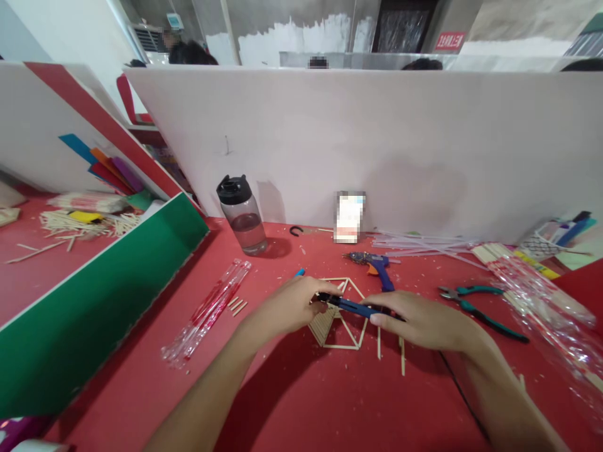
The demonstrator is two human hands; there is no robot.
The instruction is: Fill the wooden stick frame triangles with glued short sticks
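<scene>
I spot a red sign (450, 41) up on the far wall, its white characters too blurred to read.

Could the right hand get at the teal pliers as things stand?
Probably yes. The pliers lie in the open on the red table just right of the right hand, nothing between, though that hand is gripping a blue tool.

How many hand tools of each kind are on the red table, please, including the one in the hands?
Blue-handled tool held in both hands: 1
Glue gun: 1
Teal-handled pliers: 1
Total: 3
</scene>
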